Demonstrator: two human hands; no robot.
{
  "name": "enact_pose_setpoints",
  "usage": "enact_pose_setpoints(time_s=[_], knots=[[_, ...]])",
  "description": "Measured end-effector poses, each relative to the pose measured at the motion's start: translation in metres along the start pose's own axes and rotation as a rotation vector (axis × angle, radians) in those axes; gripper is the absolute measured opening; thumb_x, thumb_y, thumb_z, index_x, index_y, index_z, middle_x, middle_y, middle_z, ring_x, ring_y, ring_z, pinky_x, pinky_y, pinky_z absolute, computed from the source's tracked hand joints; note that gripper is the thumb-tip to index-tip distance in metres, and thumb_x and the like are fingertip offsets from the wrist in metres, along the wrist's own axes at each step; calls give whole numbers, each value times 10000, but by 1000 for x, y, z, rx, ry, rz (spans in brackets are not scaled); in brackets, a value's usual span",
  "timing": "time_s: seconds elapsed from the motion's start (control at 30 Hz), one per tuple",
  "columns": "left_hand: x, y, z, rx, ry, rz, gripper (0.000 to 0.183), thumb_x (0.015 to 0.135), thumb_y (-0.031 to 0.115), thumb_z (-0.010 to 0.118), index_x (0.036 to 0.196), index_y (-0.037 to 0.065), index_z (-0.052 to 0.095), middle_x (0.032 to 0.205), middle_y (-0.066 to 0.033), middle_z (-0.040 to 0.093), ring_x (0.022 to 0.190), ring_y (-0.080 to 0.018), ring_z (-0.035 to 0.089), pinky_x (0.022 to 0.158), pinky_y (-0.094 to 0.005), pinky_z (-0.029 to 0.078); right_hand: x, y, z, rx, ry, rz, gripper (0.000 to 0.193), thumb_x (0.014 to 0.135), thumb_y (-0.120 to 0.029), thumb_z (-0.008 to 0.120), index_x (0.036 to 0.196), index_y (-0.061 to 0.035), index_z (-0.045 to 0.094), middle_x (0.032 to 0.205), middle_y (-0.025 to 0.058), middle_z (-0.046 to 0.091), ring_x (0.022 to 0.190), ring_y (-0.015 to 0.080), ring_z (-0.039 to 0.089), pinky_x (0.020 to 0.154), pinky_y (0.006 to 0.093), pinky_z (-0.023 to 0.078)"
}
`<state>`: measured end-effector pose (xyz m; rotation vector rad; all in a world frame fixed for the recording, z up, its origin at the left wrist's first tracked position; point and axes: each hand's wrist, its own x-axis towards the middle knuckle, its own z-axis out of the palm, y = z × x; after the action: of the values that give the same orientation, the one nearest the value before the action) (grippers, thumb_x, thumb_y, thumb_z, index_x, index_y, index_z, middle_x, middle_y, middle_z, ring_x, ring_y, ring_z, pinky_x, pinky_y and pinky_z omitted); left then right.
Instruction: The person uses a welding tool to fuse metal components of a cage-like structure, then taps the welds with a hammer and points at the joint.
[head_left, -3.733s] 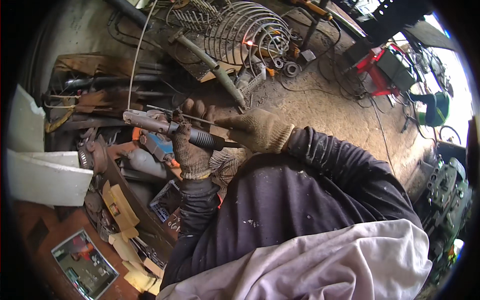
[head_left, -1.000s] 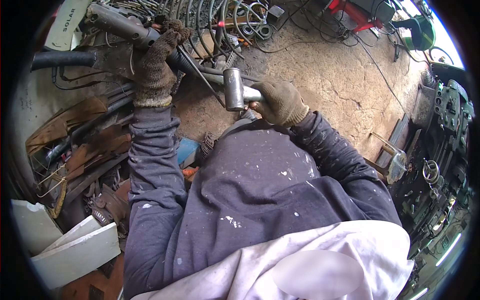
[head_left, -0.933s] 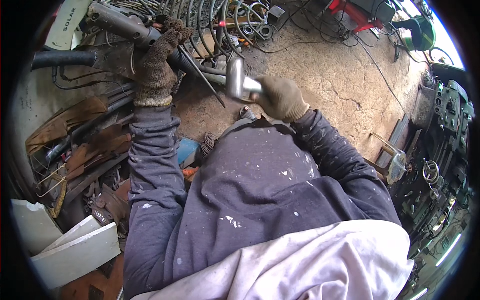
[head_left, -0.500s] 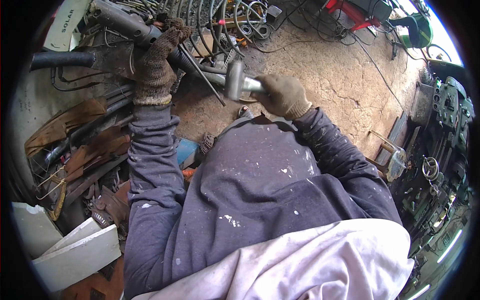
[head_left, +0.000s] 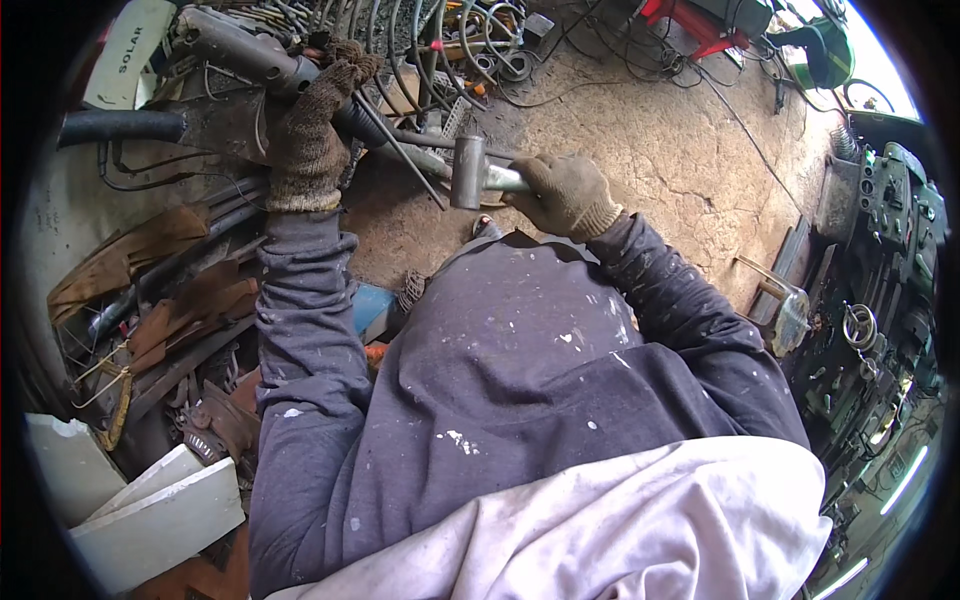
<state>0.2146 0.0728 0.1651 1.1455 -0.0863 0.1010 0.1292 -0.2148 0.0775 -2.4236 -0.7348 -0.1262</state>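
Observation:
My right hand point(head_left: 568, 197), in a brown knit glove, is closed round the handle of a hammer point(head_left: 467, 172). The hammer's grey cylindrical head points left, apart from the metalwork. At the upper left my gloved left hand point(head_left: 312, 135) is closed, its fingers wrapped over a thick grey metal pipe point(head_left: 235, 48) with holes in its side. What the fingertips press on is partly hidden by the glove. A thin metal rod point(head_left: 405, 155) slants down beside that hand, towards the hammer head. A black padded bar point(head_left: 122, 126) lies left of my left wrist.
Coiled metal rods point(head_left: 430, 50) and scrap stand at the far middle. Cables and a red stand point(head_left: 690, 28) lie beyond the cracked floor point(head_left: 640, 110). Dark machinery point(head_left: 885, 260) lines the right. Rusty scrap point(head_left: 150, 260) and white boards point(head_left: 160, 520) lie at the left.
The hammer head has dropped slightly nearer to me, and its handle now slopes a little differently. My left hand keeps its place on the pipe.

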Motion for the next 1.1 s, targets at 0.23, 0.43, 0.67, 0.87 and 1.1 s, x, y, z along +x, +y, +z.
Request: enact_pose_setpoints(time_s=[0.23,0.43,0.67,0.87,1.1], knots=[[9,-10,-21,141,-43,36,421,823,-37,748,1183,71,557,1063,-87,648,995,-236,682,932,-414,585,2,7,-1,5,-8,25,377,875,-442,723,1084,-134,663,839,112,669,678,341,681,565,455,536],[9,-12,-17,169,-60,69,481,794,-51,774,1196,84,547,1074,-87,632,1002,-224,671,937,-402,577,1,15,5,-12,-53,66,374,878,-460,710,1037,-128,648,813,113,660,679,339,682,563,458,531],[8,-14,-22,130,-1,49,530,780,-62,784,1219,104,540,1068,-62,619,1009,-217,668,927,-382,575,7,11,5,-20,-71,176,338,875,-424,720,1013,-121,659,811,113,671,699,334,687,571,454,532],[3,-5,-5,-15,14,-61,523,790,-77,760,1231,99,542,1039,-59,626,994,-230,682,901,-383,595,-7,-11,-7,45,-119,128,357,893,-384,709,1119,-110,678,875,135,699,783,350,704,671,449,559],[-27,1,-16,-184,-67,23,355,853,4,743,1170,22,584,1090,-136,693,1039,-239,713,917,-399,616,-20,-27,-23,296,-127,372,391,924,-392,676,1141,-67,665,913,188,703,864,381,708,754,463,557]])
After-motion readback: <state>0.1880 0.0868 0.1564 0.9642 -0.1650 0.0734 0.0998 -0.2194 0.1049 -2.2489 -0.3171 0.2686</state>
